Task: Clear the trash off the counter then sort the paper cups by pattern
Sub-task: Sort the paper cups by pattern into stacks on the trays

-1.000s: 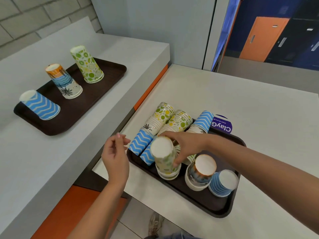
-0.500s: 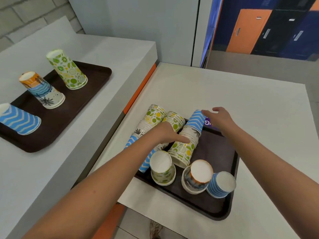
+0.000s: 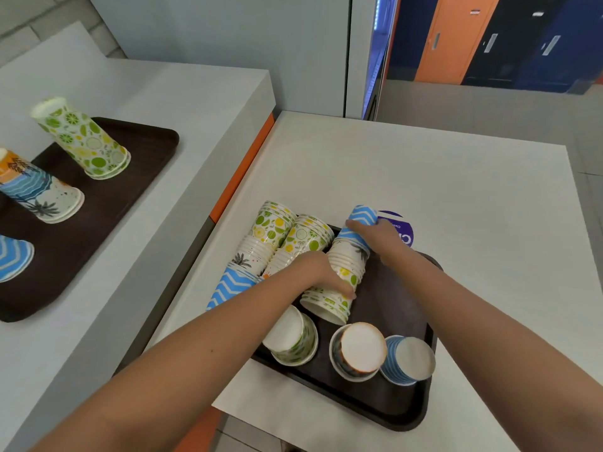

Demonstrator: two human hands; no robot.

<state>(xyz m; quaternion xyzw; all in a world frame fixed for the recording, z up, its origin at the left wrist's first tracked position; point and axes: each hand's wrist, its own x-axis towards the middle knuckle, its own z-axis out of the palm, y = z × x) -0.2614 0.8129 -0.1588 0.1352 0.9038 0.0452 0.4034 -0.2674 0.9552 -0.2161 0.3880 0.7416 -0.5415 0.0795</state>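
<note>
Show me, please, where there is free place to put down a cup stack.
Free: the table behind and right of the near tray; that tray's right strip beside the held stack; the far tray's back corner past the lime cups. Crowded: the near tray's left side and front row.

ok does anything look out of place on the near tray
Yes. Three long cup stacks lie on their sides on the near tray, patterns mixed within each, two poking past its rim. The left hand and right hand grip the rightmost stack.
</note>
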